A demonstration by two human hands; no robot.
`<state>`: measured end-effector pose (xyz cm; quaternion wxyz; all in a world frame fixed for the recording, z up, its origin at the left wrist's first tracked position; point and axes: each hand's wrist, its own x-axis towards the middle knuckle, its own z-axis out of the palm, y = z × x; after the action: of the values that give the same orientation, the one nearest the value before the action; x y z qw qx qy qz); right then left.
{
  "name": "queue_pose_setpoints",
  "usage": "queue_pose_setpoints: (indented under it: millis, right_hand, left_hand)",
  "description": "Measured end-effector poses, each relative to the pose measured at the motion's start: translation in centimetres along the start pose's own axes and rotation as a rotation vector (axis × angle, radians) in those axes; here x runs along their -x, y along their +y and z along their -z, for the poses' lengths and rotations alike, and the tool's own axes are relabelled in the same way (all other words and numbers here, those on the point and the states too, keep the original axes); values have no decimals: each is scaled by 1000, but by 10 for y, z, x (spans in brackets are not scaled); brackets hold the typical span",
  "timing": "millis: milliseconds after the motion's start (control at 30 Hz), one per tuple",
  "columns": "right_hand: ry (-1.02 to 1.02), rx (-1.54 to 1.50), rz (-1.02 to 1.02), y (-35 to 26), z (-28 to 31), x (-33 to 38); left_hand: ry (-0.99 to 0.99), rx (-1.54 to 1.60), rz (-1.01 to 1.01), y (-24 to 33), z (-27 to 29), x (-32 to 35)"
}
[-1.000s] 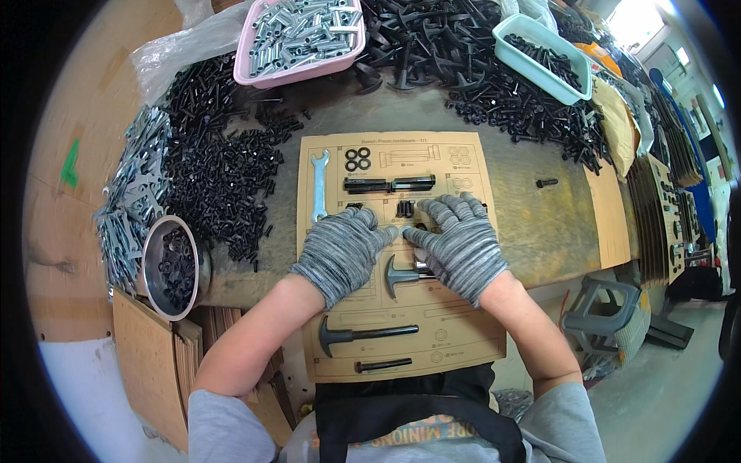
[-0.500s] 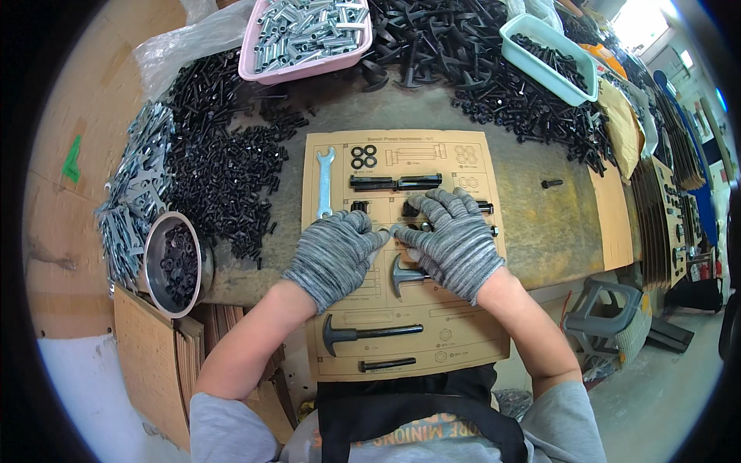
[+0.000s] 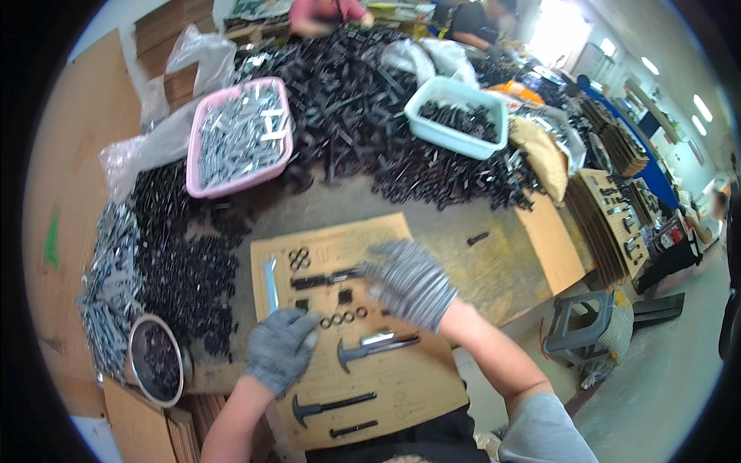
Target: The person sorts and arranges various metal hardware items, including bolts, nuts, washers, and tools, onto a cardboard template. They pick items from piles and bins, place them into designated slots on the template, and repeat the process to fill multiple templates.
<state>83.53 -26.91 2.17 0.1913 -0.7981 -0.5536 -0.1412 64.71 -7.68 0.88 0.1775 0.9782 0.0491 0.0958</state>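
My gloved left hand (image 3: 282, 349) rests at the left part of a printed cardboard sheet (image 3: 417, 374), its fingers curled together; what they hold, if anything, is hidden. My gloved right hand (image 3: 409, 284) is over the upper right of the sheet, its fingers smeared by motion. On the sheet lie an open-end wrench (image 3: 271, 282), several black rings (image 3: 299, 258), long black bolts (image 3: 326, 278), a small cluster of black parts (image 3: 345, 296) and a row of rings (image 3: 344, 317). Lower down are a silver tube (image 3: 377, 338) and two T-shaped black handles (image 3: 351, 355), (image 3: 328, 406), above a bolt (image 3: 353, 429).
A pink tray (image 3: 193, 166) of silver tubes and a pale-blue tray (image 3: 455, 143) of black bolts stand among heaps of black hardware (image 3: 340, 100). A metal bowl (image 3: 182, 370) sits left. One loose bolt (image 3: 478, 238) lies right; a grey stool (image 3: 575, 328) stands beyond. Other people are at the back.
The view has tilted up and turned, so the sheet appears lower and rotated. My hands have moved apart, uncovering the row of rings; the right is now higher on the sheet.
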Motion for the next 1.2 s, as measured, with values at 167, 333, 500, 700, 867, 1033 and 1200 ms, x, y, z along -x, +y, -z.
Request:
queue_pose_setpoints:
  millis: [167,333,500,700,867,1033,1200]
  right_hand:
    - [339,258,-607,190,61,-69]
    - [-144,397,-699,293,62,-113]
    - [-605,709,-784,286,71,-148]
    - [-663,818,-743,296,63,-160]
    - [-651,873,-719,302,71,-157]
    - [-429,958,-650,293,102,-131]
    - [159,79,-435,156,103,-47]
  left_hand:
    - [420,196,211,-51,-7,32]
    - [519,25,388,-83,-40,61]
    - [463,-105,341,-83,-38,56]
    - [529,-30,398,-82,-41,57]
    - [521,0,426,-81,-42,55]
    - [543,46,380,-85,-46,51]
    - [480,-20,465,-93,-47,66]
